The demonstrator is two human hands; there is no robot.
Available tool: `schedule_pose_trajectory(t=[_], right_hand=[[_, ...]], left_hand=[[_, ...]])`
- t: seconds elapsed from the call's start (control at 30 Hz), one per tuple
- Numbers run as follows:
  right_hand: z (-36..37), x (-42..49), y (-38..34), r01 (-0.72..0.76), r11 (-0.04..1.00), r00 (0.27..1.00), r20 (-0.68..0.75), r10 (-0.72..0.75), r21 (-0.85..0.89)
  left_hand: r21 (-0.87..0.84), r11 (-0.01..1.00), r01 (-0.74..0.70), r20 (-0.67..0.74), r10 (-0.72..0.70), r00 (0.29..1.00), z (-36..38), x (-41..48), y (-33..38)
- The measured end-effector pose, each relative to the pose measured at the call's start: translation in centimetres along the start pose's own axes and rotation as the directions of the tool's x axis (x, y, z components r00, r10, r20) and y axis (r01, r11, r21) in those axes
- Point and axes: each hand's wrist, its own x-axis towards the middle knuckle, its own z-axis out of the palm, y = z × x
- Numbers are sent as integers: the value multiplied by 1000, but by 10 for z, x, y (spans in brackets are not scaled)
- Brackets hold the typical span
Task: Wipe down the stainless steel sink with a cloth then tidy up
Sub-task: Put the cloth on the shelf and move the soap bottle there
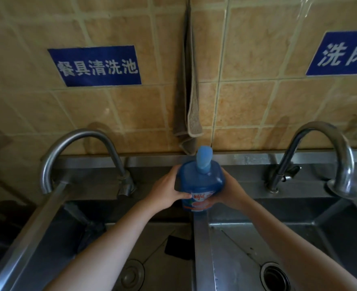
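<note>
A blue detergent bottle (200,181) with a light-blue cap and an orange label stands on the steel divider (201,238) between two sink basins. My left hand (169,190) grips its left side and my right hand (230,190) grips its right side. A brown cloth (188,114) hangs folded on the tiled wall straight above the bottle, its lower end just over the sink's back ledge. The left basin (152,259) and right basin (247,248) are stainless steel, each with a round drain.
A curved tap (78,148) arches over the left basin and another tap (324,152) over the right one. A dark flat object (178,247) lies in the left basin beside the divider. Two blue signs with white characters are on the wall.
</note>
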Motion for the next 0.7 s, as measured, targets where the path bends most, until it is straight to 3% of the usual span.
schedule_pose_trajectory(t=[0.13,0.3,0.47,0.7], right_hand=[[-3,-24,-39,57,998,998,-17,-57,-17],[6,-56,-104,236,971,971,-22,-237,-46],[26,-86,-164,317,948,947,56,-316,-19],[84,-117,-248,403,915,906,137,-400,4]], left_hand=[[-60,997,-42,-21,41,999,-29,-31,16],[-74,990,-116,-87,109,990,-72,-83,30],[-169,979,-111,-149,86,985,-121,-141,33],[-173,981,-93,-302,38,953,-189,-234,21]])
